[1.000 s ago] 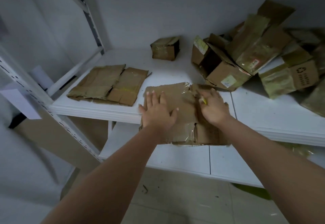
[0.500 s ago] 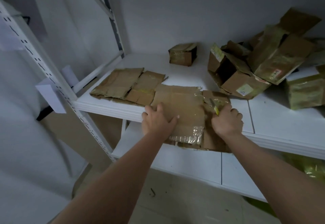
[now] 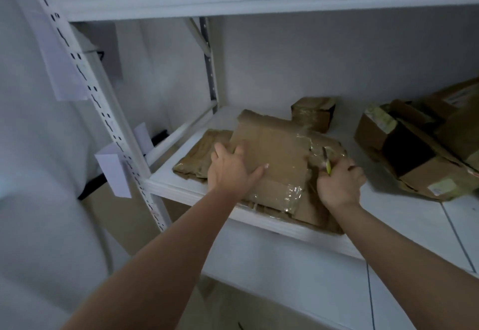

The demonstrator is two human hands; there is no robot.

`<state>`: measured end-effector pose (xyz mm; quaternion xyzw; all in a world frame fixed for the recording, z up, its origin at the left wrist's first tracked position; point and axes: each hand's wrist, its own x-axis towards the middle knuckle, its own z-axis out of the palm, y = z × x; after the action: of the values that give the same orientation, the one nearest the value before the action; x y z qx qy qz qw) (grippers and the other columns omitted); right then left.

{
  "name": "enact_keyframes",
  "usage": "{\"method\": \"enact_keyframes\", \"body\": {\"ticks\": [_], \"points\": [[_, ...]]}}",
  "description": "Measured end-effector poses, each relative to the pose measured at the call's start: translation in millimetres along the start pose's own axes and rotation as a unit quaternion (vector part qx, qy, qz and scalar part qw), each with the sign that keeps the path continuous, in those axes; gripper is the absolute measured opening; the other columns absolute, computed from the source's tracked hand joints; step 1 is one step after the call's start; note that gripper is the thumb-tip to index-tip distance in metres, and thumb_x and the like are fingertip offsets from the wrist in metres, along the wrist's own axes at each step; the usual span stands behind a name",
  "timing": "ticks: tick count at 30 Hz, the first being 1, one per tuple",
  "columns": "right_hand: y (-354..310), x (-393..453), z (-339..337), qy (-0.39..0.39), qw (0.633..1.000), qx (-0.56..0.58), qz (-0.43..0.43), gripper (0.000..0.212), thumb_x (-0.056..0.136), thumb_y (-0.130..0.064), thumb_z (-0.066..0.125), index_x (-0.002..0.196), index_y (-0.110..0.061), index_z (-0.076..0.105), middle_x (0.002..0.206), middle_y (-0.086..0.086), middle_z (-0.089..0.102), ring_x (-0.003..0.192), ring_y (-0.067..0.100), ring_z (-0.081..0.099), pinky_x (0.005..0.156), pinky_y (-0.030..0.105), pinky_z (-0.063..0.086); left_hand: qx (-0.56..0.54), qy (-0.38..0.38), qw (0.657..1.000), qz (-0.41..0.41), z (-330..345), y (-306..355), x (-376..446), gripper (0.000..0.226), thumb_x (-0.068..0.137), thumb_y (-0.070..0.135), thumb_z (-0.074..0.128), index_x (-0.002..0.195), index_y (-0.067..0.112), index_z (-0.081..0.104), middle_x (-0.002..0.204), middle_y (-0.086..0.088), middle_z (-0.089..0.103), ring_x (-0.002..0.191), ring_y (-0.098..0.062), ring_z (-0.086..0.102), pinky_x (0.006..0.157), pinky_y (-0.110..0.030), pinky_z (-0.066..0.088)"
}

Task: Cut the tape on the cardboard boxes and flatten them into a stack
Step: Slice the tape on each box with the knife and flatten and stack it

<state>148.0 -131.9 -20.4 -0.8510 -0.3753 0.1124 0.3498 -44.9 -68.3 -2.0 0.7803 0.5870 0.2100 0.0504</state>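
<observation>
Near the shelf's (image 3: 168, 187) front edge, the left hand (image 3: 230, 171) grips the flattened box (image 3: 274, 158); the right hand's (image 3: 339, 184) fingers (image 3: 353, 171) clench a yellow cutter (image 3: 327, 161).

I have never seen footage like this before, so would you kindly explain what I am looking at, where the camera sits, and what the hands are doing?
There is no machine here: a person wears one wide-angle camera on the head, looking forward and down, so both bare arms reach into the picture from below. The white metal shelf carries a flattened brown cardboard box with clear tape, lying partly over other flattened brown cardboard. The left hand holds that box by its left edge. The right hand grips a small yellow-handled cutter and also rests on the box. Behind stands a small taped brown box, and at the right lies a pile of brown boxes not yet flattened.
</observation>
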Motion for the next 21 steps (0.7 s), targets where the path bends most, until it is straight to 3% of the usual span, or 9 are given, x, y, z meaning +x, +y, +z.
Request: {"method": "enact_keyframes", "body": {"ticks": [9,13,16,21], "points": [[-102,23,60,0.015,0.999,0.018,-0.043,0.041,0.096,-0.020,0.043,0.134,-0.004,0.039,0.134,0.023,0.039,0.127,0.038,0.030,0.101,0.042,0.031,0.030,0.015,0.999,0.022,-32,-92,102,0.077,0.083,0.071,0.046,0.141,0.021,0.039,0.134,-0.018,0.033,0.122,-0.035,0.041,0.092,-0.044,0.046],[-107,27,86,-0.038,0.999,-0.004,-0.026,0.040,0.096,-0.017,0.041,0.134,-0.005,0.040,0.132,0.022,0.041,0.123,0.039,0.035,0.099,0.041,0.035,0.032,-0.049,0.998,0.018,-19,-118,116,0.077,0.086,0.071,0.040,0.145,0.021,0.036,0.140,-0.020,0.031,0.126,-0.038,0.039,0.100,-0.047,0.042],[-100,27,104,-0.102,0.994,-0.048,-0.002,0.039,0.098,-0.023,0.037,0.134,-0.010,0.044,0.136,0.022,0.039,0.119,0.040,0.042,0.100,0.042,0.040,0.091,-0.129,0.987,0.030,-3,-134,119,0.079,0.088,0.070,0.037,0.147,0.018,0.029,0.147,-0.022,0.027,0.132,-0.039,0.035,0.106,-0.050,0.037],[-96,25,117,-0.108,0.979,-0.145,-0.098,0.048,0.098,-0.026,0.039,0.145,-0.029,0.030,0.158,0.004,0.013,0.144,0.029,0.013,0.109,0.046,0.029,0.179,-0.140,0.966,0.123,12,-128,127,0.070,0.094,0.066,0.022,0.151,0.024,0.022,0.161,-0.014,0.005,0.147,-0.036,0.002,0.113,-0.063,0.008]]}}
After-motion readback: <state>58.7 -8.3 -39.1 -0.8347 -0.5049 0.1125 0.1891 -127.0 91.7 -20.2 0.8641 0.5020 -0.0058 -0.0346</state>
